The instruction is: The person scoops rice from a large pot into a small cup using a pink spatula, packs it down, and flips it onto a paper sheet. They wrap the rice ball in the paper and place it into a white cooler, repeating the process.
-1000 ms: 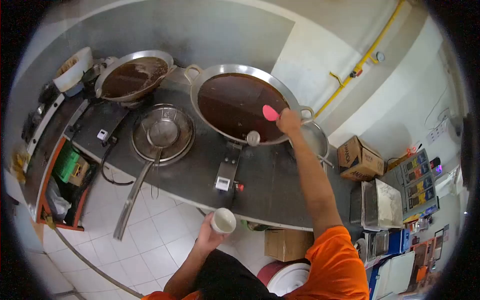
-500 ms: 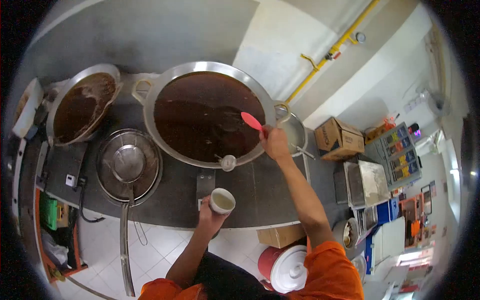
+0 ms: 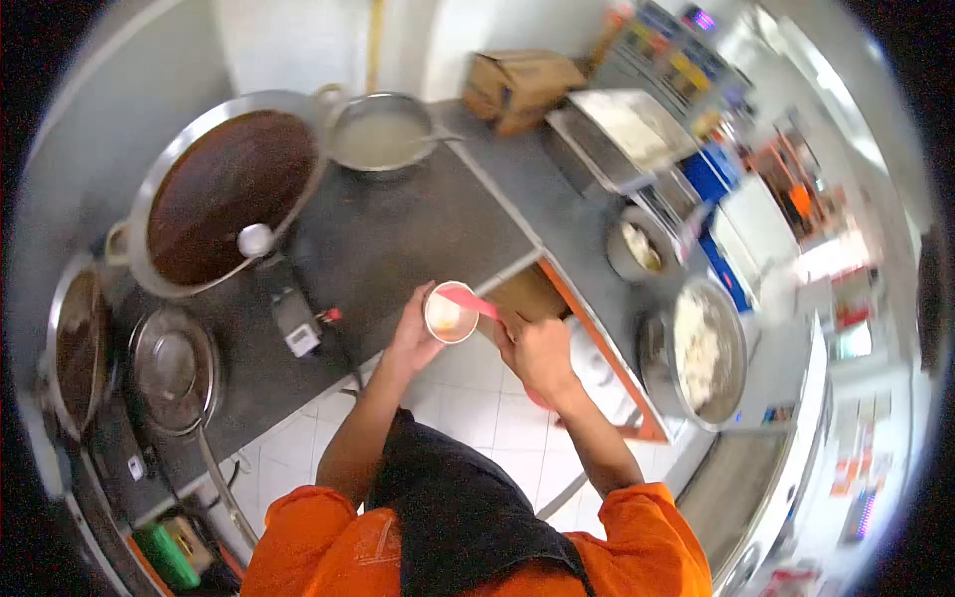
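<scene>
My left hand (image 3: 411, 333) is wrapped around a white cup (image 3: 438, 333), which stands out just past the counter's front edge. Something pale lies inside the cup, though what it is cannot be made out. In my right hand (image 3: 543, 360) is a pink spatula (image 3: 481, 304) by its handle, its blade reaching over the rim into the cup. To the left on the counter sits a wide metal pan (image 3: 169, 194) of dark brown liquid, away from both hands. A round-ended metal thermometer (image 3: 256, 240) rests at the pan's near rim.
A smaller pot (image 3: 383, 159) of cloudy liquid stands behind the counter's middle. Nested strainers (image 3: 171, 370) lie at the left. On the right are a cardboard box (image 3: 522, 88), metal trays (image 3: 587, 154) and a large bowl (image 3: 731, 328) of whitish pieces.
My view has swung right, away from the big pan. The pink spatula has moved from over the brown liquid to the cup, and the two hands have come together.
</scene>
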